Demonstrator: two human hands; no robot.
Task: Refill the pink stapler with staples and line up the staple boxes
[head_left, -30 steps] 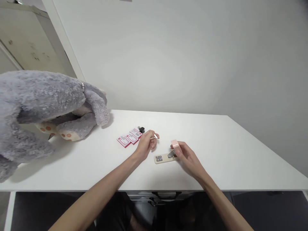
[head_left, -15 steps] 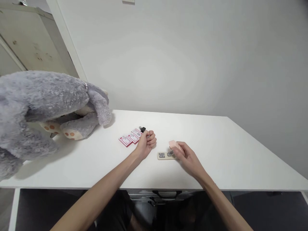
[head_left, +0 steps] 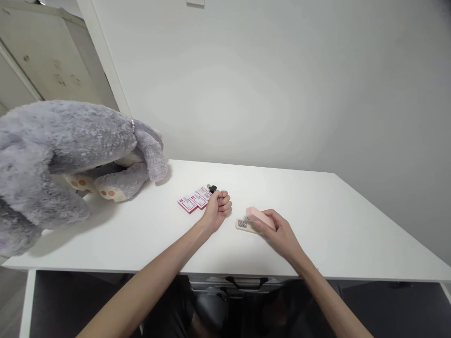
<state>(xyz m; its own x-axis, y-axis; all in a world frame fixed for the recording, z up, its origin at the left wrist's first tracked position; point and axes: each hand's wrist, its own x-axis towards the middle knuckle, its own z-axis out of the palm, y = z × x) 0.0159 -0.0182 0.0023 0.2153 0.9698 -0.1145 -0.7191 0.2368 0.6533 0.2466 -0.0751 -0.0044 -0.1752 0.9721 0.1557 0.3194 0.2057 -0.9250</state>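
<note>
My right hand (head_left: 282, 234) is closed around the pink top (head_left: 260, 217) of a stapler. Its cream base (head_left: 250, 229) rests on the table, and a grey patterned plate shows at the left end. The top is tilted up a little from the base. To the left, my left hand (head_left: 218, 210) is curled on the table; a small greyish bit peeks out between its fingers, too small to name. Beside that hand lie several flat red and white boxes (head_left: 198, 200) with printed labels. Just behind them is a small black object (head_left: 212, 188) with a grey end.
A large grey plush toy (head_left: 81, 136) sits on the left of the white table (head_left: 310, 197). The wall (head_left: 246, 94) rises behind the table's back edge. Drawers with a black handle (head_left: 246, 284) are below the front edge.
The stapler's pink top has swung down toward its base, covering the metal part that showed between them. My left hand stays curled near the boxes. The view has shifted slightly.
</note>
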